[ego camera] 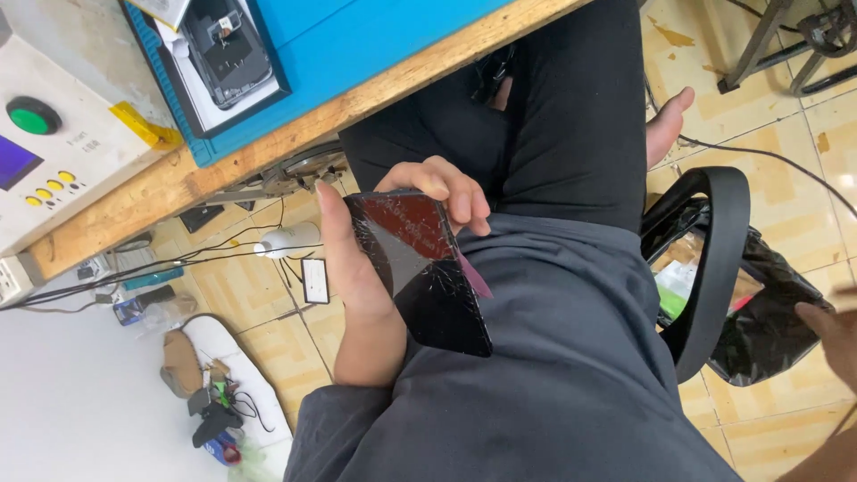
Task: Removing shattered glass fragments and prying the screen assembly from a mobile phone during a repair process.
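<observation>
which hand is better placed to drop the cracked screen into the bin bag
Right, probably. The right hand is free and already at the black bin bag. The left hand grips the cracked screen panel over the lap, farther from it.

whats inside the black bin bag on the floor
Inside the black bin bag, through its ring, green and pale scraps show. The right hand touches its edge. Anything deeper is hidden by the black plastic.
</observation>
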